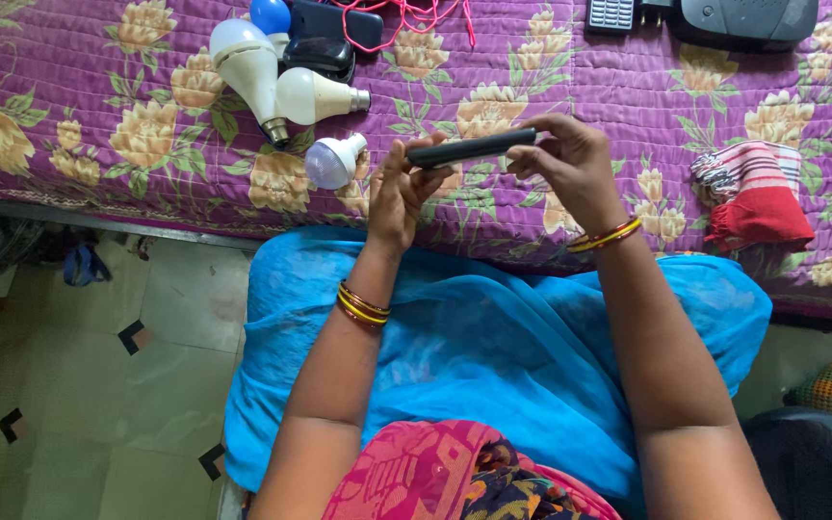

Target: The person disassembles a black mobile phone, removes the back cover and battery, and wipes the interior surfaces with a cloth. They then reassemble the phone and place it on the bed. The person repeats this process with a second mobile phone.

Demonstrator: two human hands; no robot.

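Observation:
A slim dark flat device point(471, 147), seen edge-on, is held level between both my hands above the edge of a purple flowered bedspread point(79, 106). My left hand point(399, 191) grips its left end with fingers and thumb. My right hand point(567, 164) pinches its right end. Both wrists wear red and gold bangles. What the device's faces look like is hidden.
Three white light bulbs point(252, 72) and a blue bulb point(270, 14) lie on the bedspread at upper left, beside dark devices point(325, 43) and red wire point(416, 14). A dark box point(739, 19) sits upper right, a red striped cloth point(753, 193) right. Blue fabric point(493, 337) covers my lap; tiled floor left.

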